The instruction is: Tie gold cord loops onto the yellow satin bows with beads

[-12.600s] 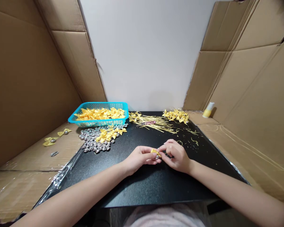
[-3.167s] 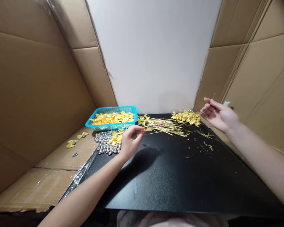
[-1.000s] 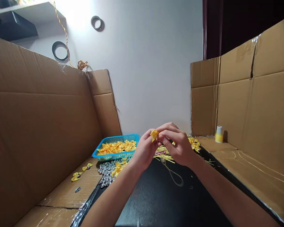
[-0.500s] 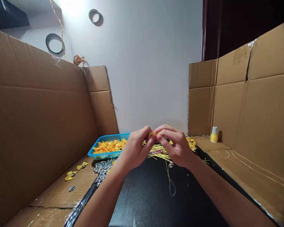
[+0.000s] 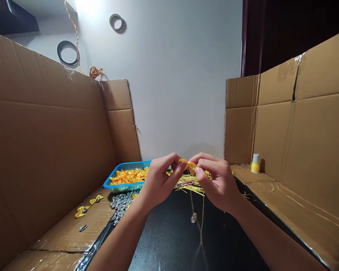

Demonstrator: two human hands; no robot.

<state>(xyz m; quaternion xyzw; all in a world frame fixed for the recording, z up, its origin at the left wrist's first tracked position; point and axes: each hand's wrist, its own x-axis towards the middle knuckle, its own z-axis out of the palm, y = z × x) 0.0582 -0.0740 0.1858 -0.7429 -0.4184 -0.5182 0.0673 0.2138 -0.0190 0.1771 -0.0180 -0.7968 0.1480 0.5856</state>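
Yellow bow (image 5: 188,165) sits pinched between left hand (image 5: 158,180) and right hand (image 5: 217,182); keep its dangling gold cord (image 5: 201,222) taut, bell (image 5: 193,218) hanging free.

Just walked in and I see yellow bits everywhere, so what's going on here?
A person holds a small yellow bow up between the left hand and right hand, pinched at the fingertips above a black table. A thin gold cord hangs from it with a silver bell on it. Behind are a blue basket of bows, a heap of bells and loose gold cords, between cardboard walls.
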